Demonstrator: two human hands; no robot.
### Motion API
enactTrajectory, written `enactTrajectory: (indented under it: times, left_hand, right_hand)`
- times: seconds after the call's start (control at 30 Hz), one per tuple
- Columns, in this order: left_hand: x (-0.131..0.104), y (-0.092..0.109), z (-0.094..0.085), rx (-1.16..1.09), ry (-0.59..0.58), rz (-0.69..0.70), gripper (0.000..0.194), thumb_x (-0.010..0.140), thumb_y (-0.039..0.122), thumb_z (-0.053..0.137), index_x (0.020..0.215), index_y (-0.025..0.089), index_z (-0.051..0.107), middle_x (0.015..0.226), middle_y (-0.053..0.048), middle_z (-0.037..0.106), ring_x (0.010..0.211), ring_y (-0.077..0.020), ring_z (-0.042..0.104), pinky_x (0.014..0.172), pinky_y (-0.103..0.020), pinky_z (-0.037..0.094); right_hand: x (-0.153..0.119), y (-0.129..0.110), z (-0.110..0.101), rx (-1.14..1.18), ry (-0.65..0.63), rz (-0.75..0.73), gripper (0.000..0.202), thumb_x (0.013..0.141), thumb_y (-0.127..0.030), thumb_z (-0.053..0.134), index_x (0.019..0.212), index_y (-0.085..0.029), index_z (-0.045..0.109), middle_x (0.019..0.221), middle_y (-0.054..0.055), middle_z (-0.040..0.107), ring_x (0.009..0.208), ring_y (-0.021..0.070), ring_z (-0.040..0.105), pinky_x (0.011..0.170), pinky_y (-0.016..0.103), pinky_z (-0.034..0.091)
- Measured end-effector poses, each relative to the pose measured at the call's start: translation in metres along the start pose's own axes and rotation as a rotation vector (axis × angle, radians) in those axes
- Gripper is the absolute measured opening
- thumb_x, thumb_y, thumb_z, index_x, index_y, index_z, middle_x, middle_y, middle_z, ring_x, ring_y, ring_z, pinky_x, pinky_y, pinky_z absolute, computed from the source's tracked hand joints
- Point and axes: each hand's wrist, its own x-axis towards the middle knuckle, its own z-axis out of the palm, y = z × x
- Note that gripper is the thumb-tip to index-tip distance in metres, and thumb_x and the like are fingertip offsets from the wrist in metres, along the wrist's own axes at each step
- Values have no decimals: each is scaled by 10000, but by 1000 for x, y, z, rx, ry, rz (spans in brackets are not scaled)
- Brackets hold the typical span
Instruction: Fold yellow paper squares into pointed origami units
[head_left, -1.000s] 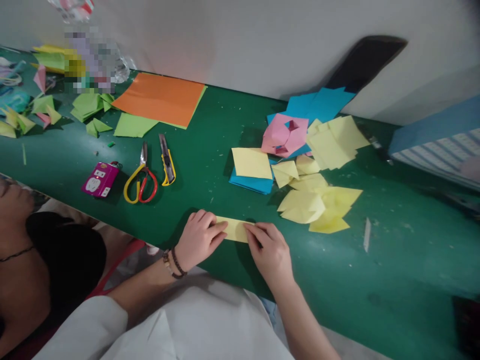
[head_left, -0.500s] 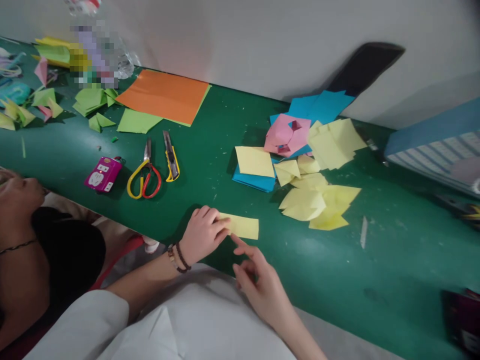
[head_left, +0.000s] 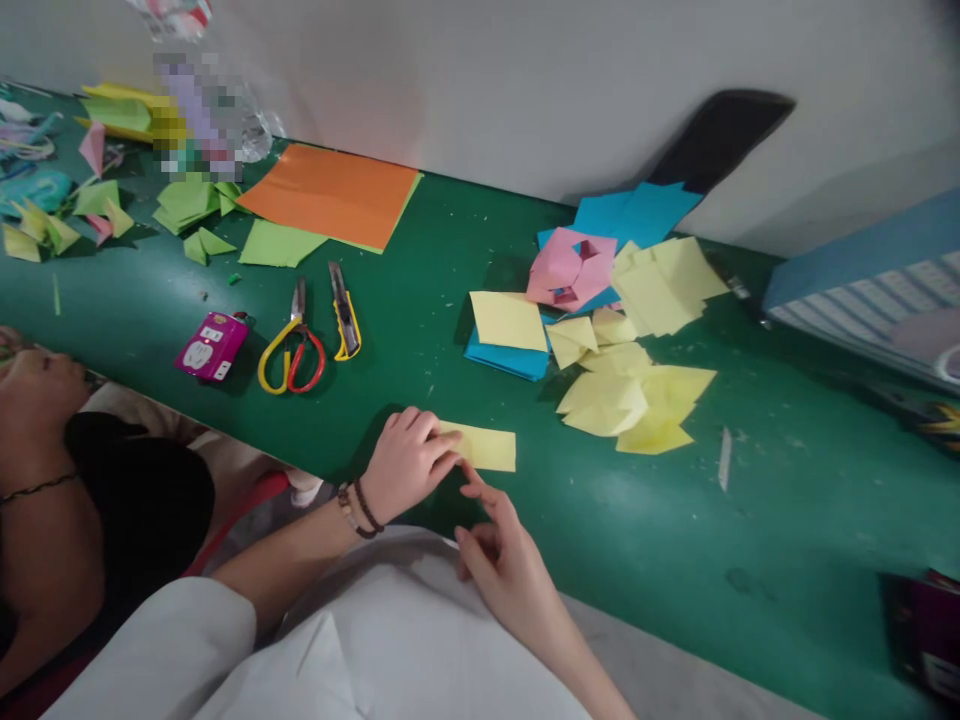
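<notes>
A folded strip of pale yellow paper [head_left: 487, 448] lies on the green table near its front edge. My left hand [head_left: 409, 462] rests over the strip's left end, fingers bent and pressed together, holding it against the table; part of the strip is hidden beneath. Close by on the right is my right hand [head_left: 501, 545], its index finger stretched to the strip's lower edge by the left fingertips. The other right fingers are curled loosely, with nothing between them and the thumb. Past the strip sits a yellow square sheet [head_left: 508, 320] on folded blue paper [head_left: 504, 360].
Scissors [head_left: 292, 350], a yellow cutter [head_left: 345, 315] and a purple socket block [head_left: 213, 346] lie left. Orange paper [head_left: 330, 192] is behind them. Yellow pieces [head_left: 604, 402] and a pink folded form [head_left: 570, 268] are right. Another person's arm [head_left: 46, 500] is at far left.
The view has shifted slightly. My right hand has moved a little left and its fingers have curled a bit more; my left hand stays on the yellow strip.
</notes>
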Motion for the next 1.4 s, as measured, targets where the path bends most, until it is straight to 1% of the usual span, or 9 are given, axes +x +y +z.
enactTrajectory:
  times: [0.1, 0.3, 0.4, 0.5, 0.7, 1.13, 1.23, 1.3, 1.4]
  left_hand:
    - [0, 0, 0, -5, -5, 1, 213, 922, 324, 561, 1068, 246, 695, 877, -46, 578, 882, -209, 490, 747, -357, 377]
    - [2, -1, -6, -10, -49, 14, 230, 942, 310, 519, 1070, 236, 695, 862, -50, 570, 868, -208, 487, 744, -358, 374]
    - [5, -3, -13, 4, -117, 45, 260, 965, 281, 464, 1097, 230, 682, 870, -56, 565, 879, -211, 487, 737, -358, 371]
    - [8, -5, -20, 18, -195, 97, 282, 974, 254, 430, 1125, 220, 666, 870, -60, 561, 882, -215, 480, 730, -360, 371]
    - [15, -12, -29, 41, -305, 172, 314, 949, 191, 442, 1198, 234, 629, 914, -61, 559, 888, -218, 471, 736, -354, 380]
    - [20, -20, -33, 36, -425, 234, 378, 943, 150, 422, 1277, 206, 590, 972, -78, 567, 906, -221, 463, 750, -353, 396]
    - [20, -21, -32, 27, -416, 224, 361, 944, 159, 435, 1260, 213, 603, 958, -71, 563, 900, -221, 459, 757, -352, 400]
    - [20, -21, -31, 8, -400, 214, 328, 956, 202, 451, 1239, 217, 614, 944, -66, 558, 906, -217, 462, 764, -346, 406]
    - [20, -20, -31, -26, -368, 206, 294, 970, 277, 471, 1213, 220, 627, 916, -55, 552, 910, -206, 471, 780, -332, 416]
  right_hand:
    - [-6, 5, -8, 29, 100, 26, 301, 925, -424, 451, 1163, -241, 422, 1545, 207, 295, 505, 60, 596, 521, 281, 557]
    - [-20, 21, -36, -89, 304, 70, 303, 936, -437, 450, 1170, -245, 446, 1491, 184, 405, 460, 64, 584, 469, 273, 528]
    - [-12, 20, -41, -411, 466, -106, 211, 936, -366, 484, 1091, -233, 535, 1328, 132, 573, 539, 83, 599, 525, 262, 514]
    - [11, 14, -36, -772, 620, -378, 110, 930, -274, 513, 953, -210, 599, 948, 72, 670, 768, 162, 632, 682, 285, 490]
    - [48, 8, -13, -1118, 578, -431, 216, 928, -198, 485, 718, -200, 537, 665, 22, 551, 665, 181, 498, 642, 317, 326]
    - [61, -3, 30, -989, 495, -589, 267, 955, -196, 452, 711, -189, 561, 640, 30, 573, 624, 181, 485, 603, 327, 310]
    - [47, -7, 25, -833, 392, -628, 187, 939, -206, 487, 798, -194, 610, 749, 34, 663, 694, 169, 583, 631, 304, 402]
    - [33, -8, 16, -638, 333, -604, 136, 926, -206, 505, 957, -195, 637, 991, 65, 718, 826, 163, 657, 719, 287, 489]
    - [17, -6, 2, -445, 249, -381, 148, 902, -229, 526, 1000, -218, 638, 1247, 84, 658, 514, 70, 584, 557, 234, 524]
